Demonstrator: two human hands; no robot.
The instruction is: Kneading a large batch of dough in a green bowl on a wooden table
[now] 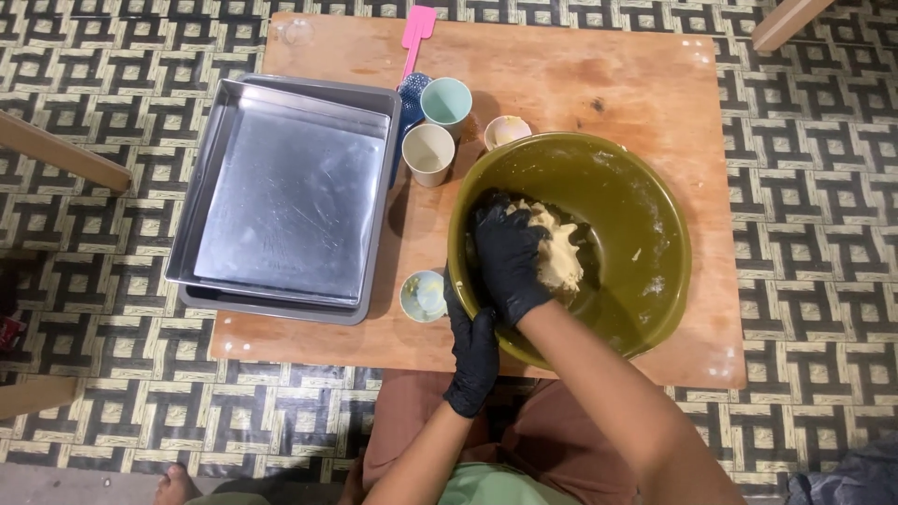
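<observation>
A person in black gloves works a lump of pale dough (559,251) inside a wide olive-green bowl (645,215) that sits near the bench's (599,75) front right corner. The right hand (510,257) presses down on the dough, its grip clenched around the lump's left side. The left hand (472,351) grasps the bowl's near rim at the bench's front edge. Two stacked metal baking trays (285,201) fill the left side of the bench. Between trays and bowl stand a teal cup (446,101) and a cream cup (428,153), with a small bowl (506,130) beside them and another small dish (424,295) toward the front edge. A pink spatula (414,37) lies at the far edge.
</observation>
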